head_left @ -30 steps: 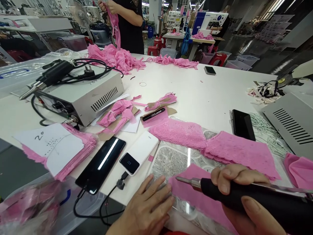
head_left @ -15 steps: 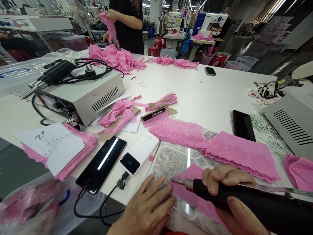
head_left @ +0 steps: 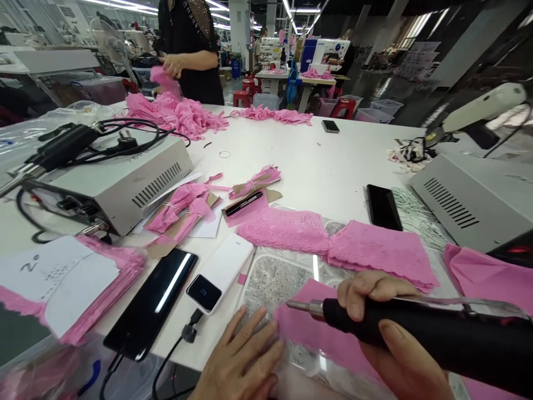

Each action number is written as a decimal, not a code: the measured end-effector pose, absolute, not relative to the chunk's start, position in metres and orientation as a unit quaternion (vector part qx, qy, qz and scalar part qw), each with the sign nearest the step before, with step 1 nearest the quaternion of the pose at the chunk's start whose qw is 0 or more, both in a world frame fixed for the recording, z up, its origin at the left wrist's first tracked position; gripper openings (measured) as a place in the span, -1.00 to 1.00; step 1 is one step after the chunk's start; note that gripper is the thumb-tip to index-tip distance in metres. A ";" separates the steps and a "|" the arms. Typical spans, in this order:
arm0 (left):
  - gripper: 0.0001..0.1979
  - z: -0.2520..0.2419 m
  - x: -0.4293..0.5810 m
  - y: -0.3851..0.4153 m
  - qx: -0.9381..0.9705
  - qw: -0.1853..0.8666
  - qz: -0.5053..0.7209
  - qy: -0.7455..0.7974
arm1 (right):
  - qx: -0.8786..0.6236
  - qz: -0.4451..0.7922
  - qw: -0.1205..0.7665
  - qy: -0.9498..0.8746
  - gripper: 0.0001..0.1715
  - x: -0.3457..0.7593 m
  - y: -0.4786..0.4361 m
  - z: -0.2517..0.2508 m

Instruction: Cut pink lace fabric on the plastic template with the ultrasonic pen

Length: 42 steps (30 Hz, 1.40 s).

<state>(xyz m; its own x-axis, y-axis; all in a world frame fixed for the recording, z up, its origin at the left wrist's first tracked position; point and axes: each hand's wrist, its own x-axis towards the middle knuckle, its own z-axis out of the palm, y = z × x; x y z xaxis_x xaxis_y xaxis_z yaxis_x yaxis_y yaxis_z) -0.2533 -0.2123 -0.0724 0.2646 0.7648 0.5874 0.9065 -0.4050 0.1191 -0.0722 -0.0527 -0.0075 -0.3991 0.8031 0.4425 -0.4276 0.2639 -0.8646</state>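
Observation:
My right hand point(head_left: 395, 328) is wrapped around a thick black handheld tool point(head_left: 453, 339) with a pointed metal tip and a metal strip along its top. The tip lies over the left part of a pink fabric piece point(head_left: 320, 328), near its edge; whether it touches is unclear. Flat and with fingers stretched, my left hand point(head_left: 245, 355) rests beside that piece's left edge. Under the fabric is a grey speckled board point(head_left: 275, 278) with a clear, glossy covering. Behind it lie a pink lace piece point(head_left: 287, 230) and a stack of pink pieces point(head_left: 381, 250).
Grey vented boxes stand left point(head_left: 125, 178) and right point(head_left: 474, 194). A second black tool point(head_left: 66, 147) lies on the left box. Nearby are a phone point(head_left: 152, 303), a white power bank point(head_left: 225, 266), a paper pattern point(head_left: 58, 283) and a marker point(head_left: 244, 204). Across the table, a person point(head_left: 191, 55) handles pink cloth.
My view has shifted, so the table's things appear further left. Both hands keep nearly the same pose, the tool tip still over the fabric. The person opposite has lowered the pink cloth.

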 end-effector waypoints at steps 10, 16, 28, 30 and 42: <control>-0.76 -0.076 -0.258 -0.170 -0.821 0.166 -0.281 -0.469 | -0.270 0.465 0.687 -0.489 -0.93 0.005 -0.010 -0.014; -0.74 -0.076 -0.256 -0.164 -0.831 0.170 -0.250 -0.467 | -0.250 0.490 0.673 -0.494 -0.91 -0.004 -0.019 -0.020; -0.74 -0.069 -0.256 -0.171 -0.834 0.139 -0.238 -0.478 | -0.235 0.507 0.640 -0.527 -0.93 -0.024 -0.020 -0.023; -0.74 -0.069 -0.256 -0.171 -0.834 0.139 -0.237 -0.478 | -0.236 0.505 0.639 -0.531 -0.92 -0.024 -0.020 -0.023; -0.74 -0.077 -0.264 -0.173 -0.844 0.151 -0.213 -0.468 | -0.233 0.503 0.635 -0.538 -0.95 -0.022 -0.016 -0.019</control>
